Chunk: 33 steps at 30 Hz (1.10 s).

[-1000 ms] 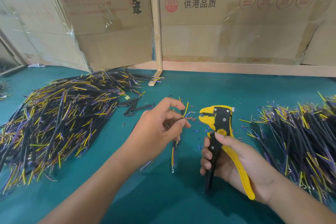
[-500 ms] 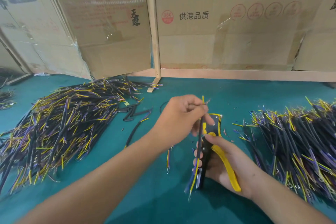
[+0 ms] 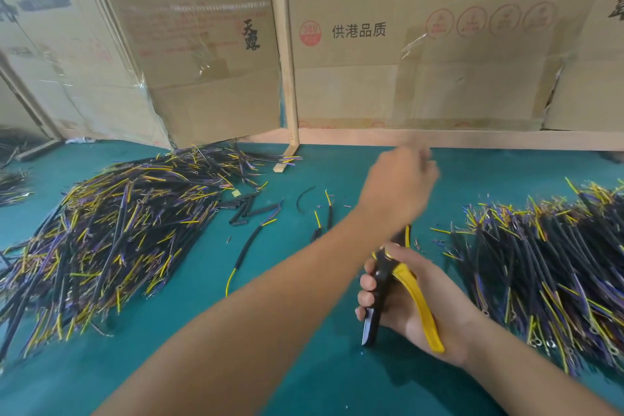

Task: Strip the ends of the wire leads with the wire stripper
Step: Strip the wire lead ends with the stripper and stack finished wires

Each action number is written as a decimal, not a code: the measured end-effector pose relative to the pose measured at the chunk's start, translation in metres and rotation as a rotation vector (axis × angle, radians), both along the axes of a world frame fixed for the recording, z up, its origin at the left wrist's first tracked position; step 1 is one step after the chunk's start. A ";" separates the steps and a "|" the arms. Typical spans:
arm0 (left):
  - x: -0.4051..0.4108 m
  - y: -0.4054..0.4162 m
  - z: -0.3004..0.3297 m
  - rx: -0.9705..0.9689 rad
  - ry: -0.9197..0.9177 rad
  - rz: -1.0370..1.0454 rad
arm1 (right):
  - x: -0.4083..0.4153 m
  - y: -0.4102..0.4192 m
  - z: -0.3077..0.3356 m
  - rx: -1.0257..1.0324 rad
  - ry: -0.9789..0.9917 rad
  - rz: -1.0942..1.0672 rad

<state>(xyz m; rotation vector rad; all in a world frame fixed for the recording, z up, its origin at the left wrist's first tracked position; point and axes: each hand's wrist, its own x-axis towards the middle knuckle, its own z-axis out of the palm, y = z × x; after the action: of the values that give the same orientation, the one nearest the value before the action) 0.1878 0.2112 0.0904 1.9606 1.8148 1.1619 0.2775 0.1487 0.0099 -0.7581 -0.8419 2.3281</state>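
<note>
on the green tabletop (image 3: 304,365) the wire leads (image 3: 540,263) look light and limp, so i'd pinch one mid-sleeve; right hand (image 3: 415,307) fingers wrap the wire stripper (image 3: 388,284), left hand (image 3: 400,186) fingers too blurred to tell.

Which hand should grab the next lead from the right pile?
Left. The right hand grips the wire stripper, so it is occupied. The left hand is raised above the table, blurred, its grip unclear, reaching toward the right pile.
</note>
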 end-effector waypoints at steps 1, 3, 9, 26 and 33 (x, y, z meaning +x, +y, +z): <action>-0.024 -0.003 -0.001 0.008 0.019 0.049 | -0.001 0.000 0.000 -0.018 0.022 -0.031; -0.080 -0.010 -0.006 -0.062 0.119 0.177 | -0.002 0.001 0.000 -0.027 0.071 -0.133; -0.229 -0.060 -0.030 -0.504 0.399 0.556 | 0.005 0.006 0.000 0.007 0.039 -0.620; -0.238 -0.074 -0.067 -0.755 1.016 0.810 | 0.007 0.006 -0.002 0.127 -0.082 -0.502; -0.262 -0.081 -0.070 -0.633 0.900 0.786 | 0.006 0.008 -0.001 0.113 -0.085 -0.493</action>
<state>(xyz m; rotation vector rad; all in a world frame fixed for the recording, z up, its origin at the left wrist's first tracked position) -0.0738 0.1306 0.0206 1.4546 3.0242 -0.3717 0.2833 0.1564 0.0089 -0.9034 -0.7179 1.8103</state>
